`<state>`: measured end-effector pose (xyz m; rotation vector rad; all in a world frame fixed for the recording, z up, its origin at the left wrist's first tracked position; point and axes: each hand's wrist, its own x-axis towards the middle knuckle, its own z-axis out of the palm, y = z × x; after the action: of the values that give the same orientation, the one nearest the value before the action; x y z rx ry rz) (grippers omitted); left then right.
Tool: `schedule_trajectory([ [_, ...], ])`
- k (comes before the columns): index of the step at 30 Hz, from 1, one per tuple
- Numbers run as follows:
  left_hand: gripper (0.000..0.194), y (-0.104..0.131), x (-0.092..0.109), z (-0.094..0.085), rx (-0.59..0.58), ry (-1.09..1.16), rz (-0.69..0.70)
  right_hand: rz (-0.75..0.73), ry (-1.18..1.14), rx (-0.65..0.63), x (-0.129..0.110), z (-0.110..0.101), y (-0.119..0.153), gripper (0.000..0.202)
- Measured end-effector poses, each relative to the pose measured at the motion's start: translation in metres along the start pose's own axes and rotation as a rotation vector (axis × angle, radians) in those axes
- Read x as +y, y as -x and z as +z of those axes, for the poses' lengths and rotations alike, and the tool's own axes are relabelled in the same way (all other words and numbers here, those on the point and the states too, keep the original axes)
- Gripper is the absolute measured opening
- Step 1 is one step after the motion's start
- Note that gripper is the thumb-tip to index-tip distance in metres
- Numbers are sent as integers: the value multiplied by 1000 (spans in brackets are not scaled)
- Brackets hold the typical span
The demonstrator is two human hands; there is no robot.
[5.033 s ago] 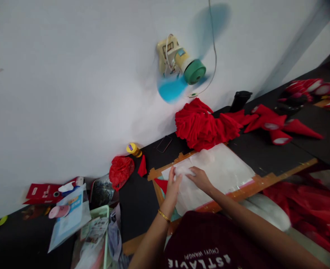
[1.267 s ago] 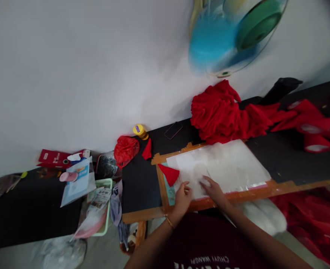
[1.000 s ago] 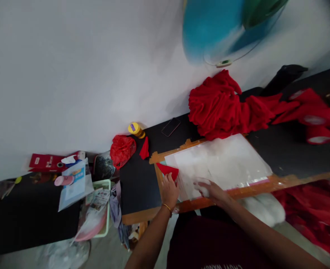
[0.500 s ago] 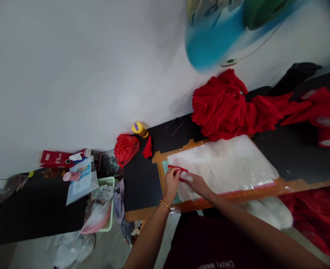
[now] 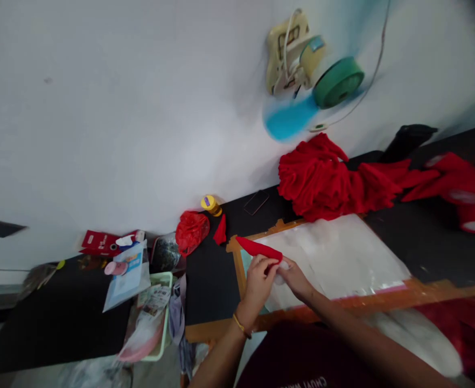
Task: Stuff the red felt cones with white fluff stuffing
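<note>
A small pointed red fabric piece [image 5: 259, 248] sticks out from my hands, its tip toward the upper left. The fingers of my left hand [image 5: 260, 281] are closed on its wide end. My right hand [image 5: 298, 280] is closed around a white fluffy wad, probably stuffing [image 5: 280, 274], at that same end. Where wad and fabric meet is partly hidden by my fingers. Both hands are above the left part of a white sheet [image 5: 334, 253] taped to the black table.
A heap of red fabric [image 5: 318, 178] lies behind the sheet. Nearby are a phone [image 5: 256, 202], a yellow tub [image 5: 211, 205], another red piece [image 5: 220, 230] and a red plastic bag [image 5: 191, 231]. A fan [image 5: 338, 83] spins on the wall. A green-rimmed basket [image 5: 167, 318] stands left.
The red piece, mostly covered by my fingers before, now shows at full length pointing left. The view has tilted up, showing more of the fan.
</note>
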<state>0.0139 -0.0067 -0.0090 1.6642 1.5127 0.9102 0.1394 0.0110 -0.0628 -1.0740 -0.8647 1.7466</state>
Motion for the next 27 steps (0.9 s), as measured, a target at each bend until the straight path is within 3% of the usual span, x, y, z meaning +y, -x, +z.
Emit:
schedule_trajectory([
  [2, 24, 2, 15, -14, 126, 15, 41, -61, -29, -18, -19, 7, 5, 35],
  [5, 63, -5, 29, -36, 561, 144, 14, -184, -21, -50, -46, 21, 8, 32],
  [6, 73, -11, 33, -42, 637, 242, -14, -224, -20, -70, -55, 28, 7, 32],
  [7, 77, -17, 36, -47, 652, 362, -53, -263, -17, -95, -62, 35, 7, 31],
  [11, 73, -35, 52, -49, 449, 779, -235, -402, 92, -126, -76, 64, 2, 26],
  [15, 75, -26, 54, -26, 537, 814, -314, -504, 272, -28, -73, 80, 1, 27],
  [19, 64, -11, 47, -16, 572, 835, -316, -492, 344, -63, -71, 83, 7, 38],
  [24, 47, -8, 41, -35, 572, 997, -411, -398, 282, -293, -71, 75, 12, 57],
  [27, 39, -9, 37, -45, 530, 1029, -406, -335, 190, -305, -68, 69, 14, 57],
])
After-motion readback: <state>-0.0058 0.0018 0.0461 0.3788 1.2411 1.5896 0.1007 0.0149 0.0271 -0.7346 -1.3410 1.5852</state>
